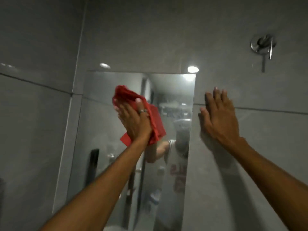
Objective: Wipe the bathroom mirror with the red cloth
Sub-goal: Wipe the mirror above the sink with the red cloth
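A tall frameless mirror (103,90) hangs on the grey tiled wall, in the middle of the view. My left hand (133,120), with a ring on one finger, presses a crumpled red cloth (155,120) flat against the upper middle of the glass. The cloth bunches above my fingertips and hangs below my palm. My right hand (218,114) lies flat on the wall tile just right of the mirror's edge, fingers spread, holding nothing. The glass looks hazy and reflects a person and the room behind.
A chrome wall fitting (262,45) with a thin hanging rod sits on the tile at the upper right. Grey tiled walls (33,114) meet in a corner left of the mirror. Ceiling lights glare on the tile above the mirror.
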Motion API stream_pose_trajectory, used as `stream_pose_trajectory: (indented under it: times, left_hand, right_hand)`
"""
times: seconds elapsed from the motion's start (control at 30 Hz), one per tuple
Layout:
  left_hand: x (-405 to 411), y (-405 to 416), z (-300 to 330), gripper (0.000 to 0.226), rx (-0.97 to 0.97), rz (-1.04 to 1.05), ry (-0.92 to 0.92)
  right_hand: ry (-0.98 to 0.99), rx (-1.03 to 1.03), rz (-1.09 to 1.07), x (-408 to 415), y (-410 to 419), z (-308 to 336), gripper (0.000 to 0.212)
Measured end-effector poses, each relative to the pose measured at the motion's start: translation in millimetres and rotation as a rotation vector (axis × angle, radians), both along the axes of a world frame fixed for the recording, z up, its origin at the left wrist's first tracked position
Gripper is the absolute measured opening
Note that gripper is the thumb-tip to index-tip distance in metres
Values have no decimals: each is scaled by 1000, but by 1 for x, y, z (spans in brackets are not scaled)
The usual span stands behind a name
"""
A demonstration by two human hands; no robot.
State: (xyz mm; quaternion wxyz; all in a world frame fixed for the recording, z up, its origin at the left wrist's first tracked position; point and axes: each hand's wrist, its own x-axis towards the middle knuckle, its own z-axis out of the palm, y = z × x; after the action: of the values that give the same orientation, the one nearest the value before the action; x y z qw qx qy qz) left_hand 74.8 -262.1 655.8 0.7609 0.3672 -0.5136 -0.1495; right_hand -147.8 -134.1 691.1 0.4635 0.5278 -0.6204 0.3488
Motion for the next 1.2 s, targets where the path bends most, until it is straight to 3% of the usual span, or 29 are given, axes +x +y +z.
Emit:
stream_pose_trajectory:
  times: [0.07, 0.13, 0.33, 0.4, 0.53, 0.6, 0.67, 0.8, 0.87, 0.9, 1.07, 1.13, 1.2]
  left_hand:
    - [-16, -9, 23, 78, -68, 212, -255]
    - [-28, -20, 46, 81, -73, 312, -317]
    - [-65, 0, 104, 84, -31, 338, -248]
    - [-82, 5, 99, 84, -234, 349, -435]
    - [-70, -6, 71, 85, -759, 394, -999]
    - [-45, -22, 72, 84, -872, 406, -1164]
    - [-24, -34, 85, 85, -809, 435, -1148]
    - [-49, -15, 109, 84, -319, 385, -598]
    - [-79, 6, 107, 85, -241, 351, -479]
    - [-89, 12, 101, 85, -298, 358, -517]
    - [-77, -7, 54, 81, -875, 408, -1050]
    - [-52, -25, 62, 82, -933, 431, -1157]
    - [-34, -35, 81, 83, -850, 461, -1126]
  right_hand:
    - [33, -21, -57, -1, -11, 3, 72]
    - [90, -101, -86, -6, -28, -11, 73]
    - [105, -154, -106, -16, -35, -11, 68]
    - [110, -159, -89, -16, -35, -12, 66]
    - [75, -168, -34, -17, -32, -14, 64]
    - [70, -164, -11, -18, -29, -17, 64]
    - [70, -167, -15, -18, -27, -19, 64]
    - [69, -177, -32, -16, -28, -19, 63]
    - [60, -189, -21, -16, -29, -20, 63]
    - [57, -199, -11, -16, -30, -20, 62]
    - [62, -230, 35, -17, -29, -21, 58]
    - [53, -225, 27, -17, -29, -21, 59]
    - [51, -221, 5, -17, -29, -21, 60]
